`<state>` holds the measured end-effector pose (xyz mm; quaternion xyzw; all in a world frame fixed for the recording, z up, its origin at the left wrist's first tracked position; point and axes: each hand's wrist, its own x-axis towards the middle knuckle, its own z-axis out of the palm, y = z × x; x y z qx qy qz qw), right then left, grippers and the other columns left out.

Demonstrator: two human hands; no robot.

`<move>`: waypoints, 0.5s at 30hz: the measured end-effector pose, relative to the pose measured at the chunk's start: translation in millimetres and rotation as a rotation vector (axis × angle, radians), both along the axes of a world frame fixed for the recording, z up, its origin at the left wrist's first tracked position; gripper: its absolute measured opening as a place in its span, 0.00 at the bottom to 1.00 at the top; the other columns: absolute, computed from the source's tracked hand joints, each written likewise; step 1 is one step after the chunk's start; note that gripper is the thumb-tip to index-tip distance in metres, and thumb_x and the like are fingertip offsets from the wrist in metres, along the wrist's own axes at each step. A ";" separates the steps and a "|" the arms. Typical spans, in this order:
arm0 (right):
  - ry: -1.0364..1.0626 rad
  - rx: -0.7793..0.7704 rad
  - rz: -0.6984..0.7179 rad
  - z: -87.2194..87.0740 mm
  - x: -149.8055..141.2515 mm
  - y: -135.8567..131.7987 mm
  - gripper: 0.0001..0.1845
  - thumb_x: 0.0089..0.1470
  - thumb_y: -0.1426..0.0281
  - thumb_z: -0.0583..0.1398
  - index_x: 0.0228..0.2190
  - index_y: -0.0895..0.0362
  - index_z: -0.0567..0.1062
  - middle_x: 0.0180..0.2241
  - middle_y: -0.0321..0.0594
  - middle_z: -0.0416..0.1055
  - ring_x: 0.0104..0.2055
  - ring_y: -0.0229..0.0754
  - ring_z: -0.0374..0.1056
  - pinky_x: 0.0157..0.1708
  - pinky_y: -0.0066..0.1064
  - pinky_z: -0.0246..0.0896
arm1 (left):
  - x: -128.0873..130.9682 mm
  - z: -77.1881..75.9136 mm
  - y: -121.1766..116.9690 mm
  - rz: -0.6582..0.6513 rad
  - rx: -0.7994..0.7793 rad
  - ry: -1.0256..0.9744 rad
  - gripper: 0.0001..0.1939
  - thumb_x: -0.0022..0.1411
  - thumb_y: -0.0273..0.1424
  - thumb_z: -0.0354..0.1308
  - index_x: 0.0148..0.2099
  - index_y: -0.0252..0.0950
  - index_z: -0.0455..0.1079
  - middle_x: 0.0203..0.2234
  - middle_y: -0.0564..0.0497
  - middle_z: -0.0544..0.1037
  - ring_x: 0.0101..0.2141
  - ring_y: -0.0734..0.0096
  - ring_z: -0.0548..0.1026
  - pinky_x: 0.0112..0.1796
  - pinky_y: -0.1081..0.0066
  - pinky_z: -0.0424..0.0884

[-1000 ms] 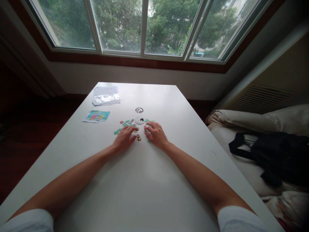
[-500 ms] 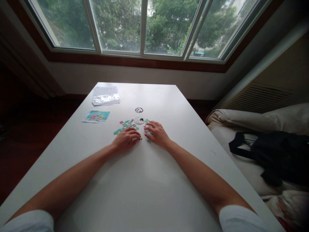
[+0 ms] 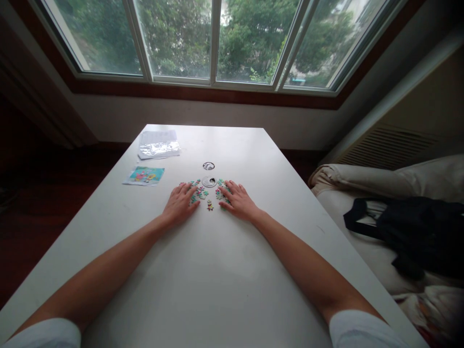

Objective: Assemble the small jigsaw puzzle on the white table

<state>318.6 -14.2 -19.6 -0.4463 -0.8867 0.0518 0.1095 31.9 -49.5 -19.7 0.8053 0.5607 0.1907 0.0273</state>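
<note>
Small jigsaw puzzle pieces [image 3: 202, 194], mostly green with some pink and yellow, lie in two loose groups on the white table [image 3: 210, 270]. My left hand [image 3: 180, 203] rests with fingers spread over the left group, covering part of it. Over the right group lies my right hand [image 3: 237, 200], its fingers apart as well and its tips among the pieces. Between the two hands sits a yellowish joined bit of puzzle [image 3: 210, 205], touched by neither.
Beyond the pieces are a round grommet [image 3: 209, 181] and a round hole [image 3: 208, 166] in the tabletop. A colourful picture sheet [image 3: 145, 175] and a clear plastic bag [image 3: 159, 144] lie at the left. Dark clothing [image 3: 416, 232] is on the sofa at right.
My left hand has drawn back left from the yellowish puzzle bit and spread over the left group. The right hand has stayed nearly in place, its fingers flatter.
</note>
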 end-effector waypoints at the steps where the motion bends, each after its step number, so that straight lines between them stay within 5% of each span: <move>1: 0.006 0.008 0.007 1.3 -0.8 -0.5 0.35 0.67 0.49 0.52 0.69 0.48 0.57 0.73 0.47 0.45 0.75 0.54 0.39 0.71 0.56 0.37 | -0.5 -0.8 0.7 0.008 -0.008 0.003 0.28 0.69 0.43 0.53 0.67 0.40 0.63 0.66 0.41 0.64 0.67 0.49 0.58 0.66 0.48 0.52; 8: 0.012 0.062 -0.044 4.2 -15.6 -14.2 0.33 0.68 0.50 0.50 0.67 0.49 0.62 0.72 0.48 0.47 0.74 0.57 0.41 0.70 0.58 0.41 | 2.1 0.2 -2.2 -0.099 -0.021 0.045 0.31 0.70 0.46 0.52 0.71 0.47 0.59 0.72 0.45 0.53 0.70 0.48 0.50 0.67 0.44 0.48; 15: -0.059 -0.011 -0.028 0.3 -21.8 -20.7 0.39 0.67 0.44 0.46 0.70 0.52 0.55 0.73 0.50 0.41 0.75 0.57 0.36 0.70 0.58 0.36 | 2.9 0.6 -6.0 -0.148 -0.089 0.129 0.34 0.70 0.52 0.48 0.73 0.49 0.54 0.74 0.49 0.47 0.72 0.50 0.45 0.68 0.45 0.43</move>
